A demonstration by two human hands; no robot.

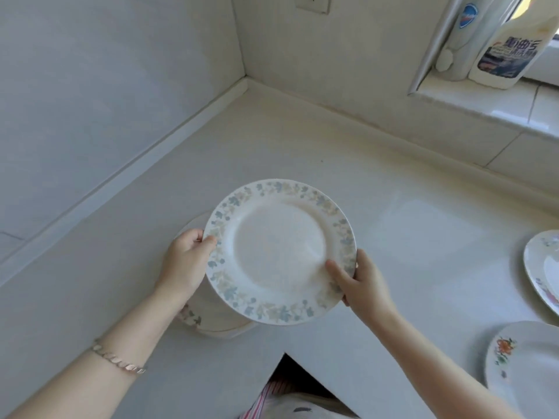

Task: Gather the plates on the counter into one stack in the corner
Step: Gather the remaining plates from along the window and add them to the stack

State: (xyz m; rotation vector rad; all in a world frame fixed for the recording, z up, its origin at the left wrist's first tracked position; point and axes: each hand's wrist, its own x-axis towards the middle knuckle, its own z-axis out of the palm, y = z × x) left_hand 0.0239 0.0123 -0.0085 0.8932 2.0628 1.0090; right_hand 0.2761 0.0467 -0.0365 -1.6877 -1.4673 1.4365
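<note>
The left hand (187, 258) pinches the left rim of a blue-leaf plate (279, 252), thumb on top and the other fingers curled underneath. The right hand (360, 282) pinches the near right rim the same way, with its thumb lying on the white middle part. So both hands hold this one plate, and it looks lifted up off the desk (302, 146) and tipped a little. Just under it, poking out on the left and near side, is a lower plate (211, 322) that rests on the desk. It is right below the left hand, so that hand is the closer one. I cannot tell if the two plates touch. The plate is round, so it can go down any way around. To sit on the lower plate, I think it has to slide a bit left and toward the person, then go down flat. The corner (251, 86) where the walls meet is straight ahead, well away from both hands. Over on the right, two more plates wait: a flower plate (526, 358) near the person and an edge plate (544, 267) farther back. A bracelet (118, 359) is on the left wrist. Bottles (508, 49) stand on the window ledge.
</note>
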